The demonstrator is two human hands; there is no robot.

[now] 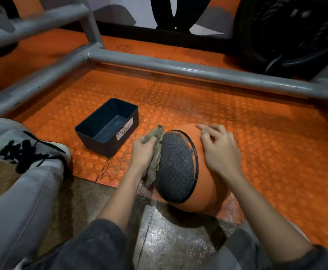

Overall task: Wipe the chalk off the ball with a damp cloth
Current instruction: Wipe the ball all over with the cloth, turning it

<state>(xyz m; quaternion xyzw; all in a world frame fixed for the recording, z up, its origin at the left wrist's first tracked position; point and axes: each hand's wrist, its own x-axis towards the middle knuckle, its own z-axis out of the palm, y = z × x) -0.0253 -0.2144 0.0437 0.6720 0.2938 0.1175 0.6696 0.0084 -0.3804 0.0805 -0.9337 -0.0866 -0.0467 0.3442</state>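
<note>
- The ball (206, 184) lies on the orange studded mat (276, 145), at the near edge of it, just where the mat meets the grey floor (169, 242).
- The ball is orange, with one dark grey rough panel (176, 166) inside a black ring. This panel faces up and toward the person.
- The left hand (142, 152) grips a crumpled beige cloth (155, 162). The fingers are curled around the cloth and hold it against the left side of the ball, at the edge of the dark panel.
- One end of the cloth sticks up above the hand and the other end hangs down below it, along the ball.
- The right hand (220, 151) rests on the top right of the ball. Its fingers are a little bent and spread, with the tips touching the orange surface, and they hold nothing.
- A black rectangular bin (99, 146) stands on the mat, left of the ball and a little farther away, not touching it. A white label (124, 129) on its right wall reads "WASTE BASKET" in handwritten capitals.
- A grey pipe frame (178, 68) runs along the far side and the left side of the mat.
- A white shoe (23, 147) with black laces is at the left, near the left corner of the mat.
- Black tyres (295, 36) stand beyond the frame at the far right.
</note>
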